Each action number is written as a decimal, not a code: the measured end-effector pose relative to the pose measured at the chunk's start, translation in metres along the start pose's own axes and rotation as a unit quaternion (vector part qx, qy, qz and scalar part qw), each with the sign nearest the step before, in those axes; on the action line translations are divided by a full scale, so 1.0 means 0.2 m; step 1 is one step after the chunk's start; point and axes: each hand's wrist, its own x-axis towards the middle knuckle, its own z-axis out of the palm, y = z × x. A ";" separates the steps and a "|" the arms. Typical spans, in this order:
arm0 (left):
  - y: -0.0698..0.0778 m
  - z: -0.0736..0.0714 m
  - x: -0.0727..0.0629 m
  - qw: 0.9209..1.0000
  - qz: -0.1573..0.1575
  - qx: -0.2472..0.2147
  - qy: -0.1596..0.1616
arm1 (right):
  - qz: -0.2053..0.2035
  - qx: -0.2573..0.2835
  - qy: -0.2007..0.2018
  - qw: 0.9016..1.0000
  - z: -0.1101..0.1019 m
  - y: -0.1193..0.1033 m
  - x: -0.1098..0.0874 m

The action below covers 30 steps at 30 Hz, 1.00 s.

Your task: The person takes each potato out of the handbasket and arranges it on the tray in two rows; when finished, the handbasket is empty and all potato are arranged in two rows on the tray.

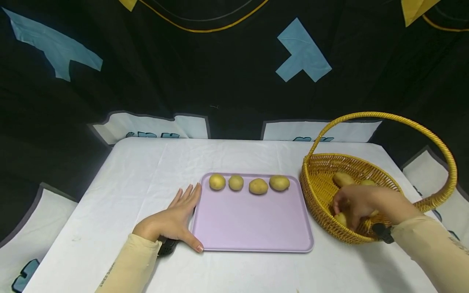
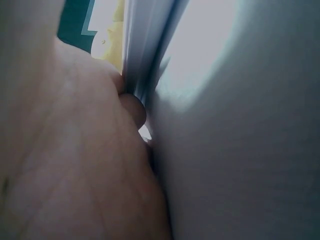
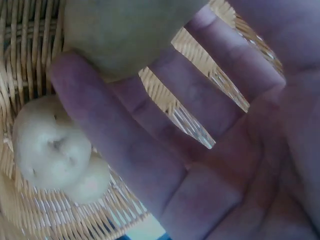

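My left hand (image 1: 170,221) lies with fingers spread along the left side of a lilac tray (image 1: 253,228), its thumb by the near left corner. The left wrist view shows the palm (image 2: 75,150) close against the tray's edge (image 2: 142,40). Several potatoes (image 1: 258,186) sit in a row along the tray's far side. Inside a wicker basket (image 1: 366,160), my right hand (image 1: 360,203) reaches down with bent fingers round a potato (image 3: 125,35). Parts of those fingers are hidden behind that potato in the right wrist view. Other potatoes (image 3: 52,145) lie beside it.
The basket's tall arched handle (image 1: 381,115) rises over my right forearm. More potatoes (image 1: 343,179) rest toward the basket's far side. A white cloth (image 1: 146,175) covers the table, and a dark curtain (image 1: 220,81) hangs behind it.
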 end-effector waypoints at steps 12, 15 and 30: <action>0.00 0.00 0.00 1.000 -0.007 -0.002 0.003 | -0.073 0.016 0.179 0.981 -0.12 -0.04 -0.10; -0.01 0.00 0.00 1.000 -0.007 0.000 0.005 | -0.082 0.015 0.234 0.969 -0.12 -0.10 -0.11; -0.01 0.01 -0.01 1.000 -0.002 0.000 0.001 | -0.104 0.111 0.387 0.910 0.14 -0.45 0.08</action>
